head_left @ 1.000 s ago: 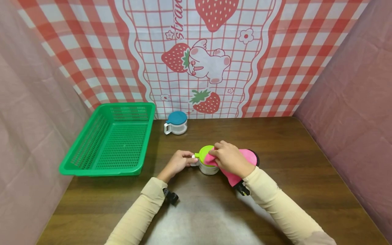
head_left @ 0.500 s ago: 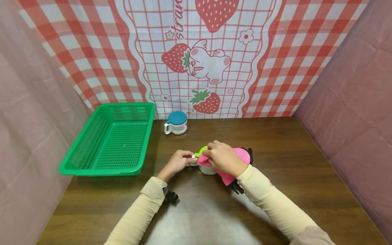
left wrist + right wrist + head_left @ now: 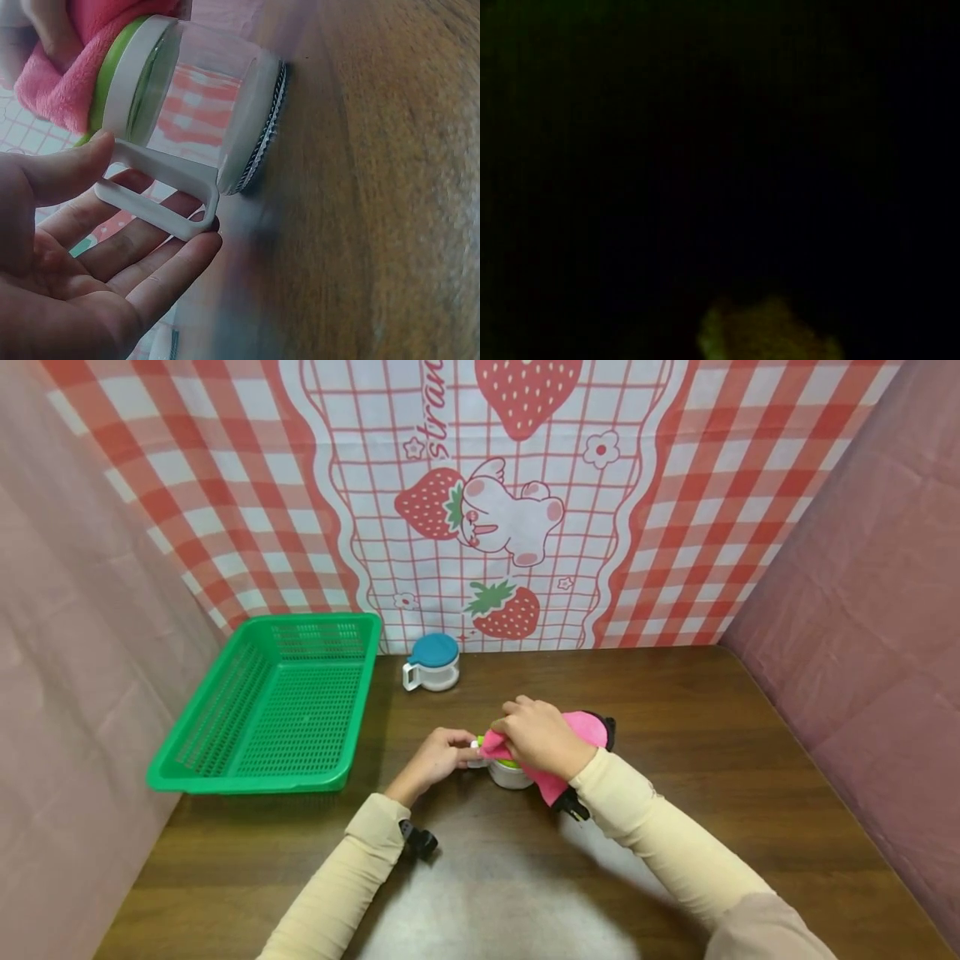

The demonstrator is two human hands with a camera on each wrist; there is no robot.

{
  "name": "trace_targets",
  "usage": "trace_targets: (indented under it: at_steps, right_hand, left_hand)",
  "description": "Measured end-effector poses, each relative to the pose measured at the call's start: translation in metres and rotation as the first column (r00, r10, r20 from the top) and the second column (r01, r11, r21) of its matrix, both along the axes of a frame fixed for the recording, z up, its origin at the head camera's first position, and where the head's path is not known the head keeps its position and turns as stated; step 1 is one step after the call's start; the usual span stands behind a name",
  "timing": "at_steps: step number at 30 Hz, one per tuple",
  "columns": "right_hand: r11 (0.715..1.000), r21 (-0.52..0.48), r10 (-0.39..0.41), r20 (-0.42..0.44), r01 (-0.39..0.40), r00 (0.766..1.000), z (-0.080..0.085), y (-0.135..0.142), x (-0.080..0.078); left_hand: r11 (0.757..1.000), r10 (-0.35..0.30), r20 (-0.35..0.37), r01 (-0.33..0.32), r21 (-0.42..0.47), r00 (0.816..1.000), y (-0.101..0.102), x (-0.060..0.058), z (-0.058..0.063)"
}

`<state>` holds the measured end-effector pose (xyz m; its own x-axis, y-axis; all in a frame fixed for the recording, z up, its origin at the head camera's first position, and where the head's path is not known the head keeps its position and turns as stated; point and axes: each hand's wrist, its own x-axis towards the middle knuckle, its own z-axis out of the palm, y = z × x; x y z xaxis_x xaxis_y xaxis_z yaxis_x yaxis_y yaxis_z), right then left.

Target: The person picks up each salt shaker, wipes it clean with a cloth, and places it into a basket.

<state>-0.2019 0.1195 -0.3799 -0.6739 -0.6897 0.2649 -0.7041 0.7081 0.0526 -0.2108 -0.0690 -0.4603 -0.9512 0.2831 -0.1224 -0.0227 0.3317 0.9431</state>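
Observation:
A small clear jar point(image 3: 512, 777) with a lime-green lid point(image 3: 111, 71) and a white handle point(image 3: 174, 160) stands on the wooden table. My left hand point(image 3: 435, 760) holds that handle, thumb on its top end and fingers behind and below it, as the left wrist view shows. From the other side my right hand point(image 3: 542, 739) grips a bunched pink cloth point(image 3: 589, 727) against the lid, covering most of it in the head view. The cloth's loose part trails to the right under the wrist. Nearly all of the right wrist view is dark.
Behind, near the patterned backdrop, stands a similar jar with a blue lid point(image 3: 435, 651). A green plastic basket point(image 3: 247, 787) sits at the left. Pink curtains point(image 3: 847, 610) flank the table on both sides.
My right hand has shifted left and slightly away with the cloth, across the lid, hiding more of the green. My left hand keeps its hold on the handle, and the jar stays in place.

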Motion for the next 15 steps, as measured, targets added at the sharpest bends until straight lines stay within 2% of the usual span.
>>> trace_targets:
  at_steps: [10, 15]
  right_hand:
    - [0.997, 0.017, -0.082, 0.083, 0.081, 0.993, 0.003, 0.001, -0.02]
    - [0.993, 0.017, -0.115, 0.138, 0.114, 0.984, 0.006, 0.003, -0.025]
  left_hand:
    - [1.0, -0.001, -0.004, 0.002, 0.005, 1.0, 0.003, 0.0, -0.004]
    - [1.0, 0.006, -0.003, -0.006, -0.007, 1.0, 0.002, 0.0, -0.003]
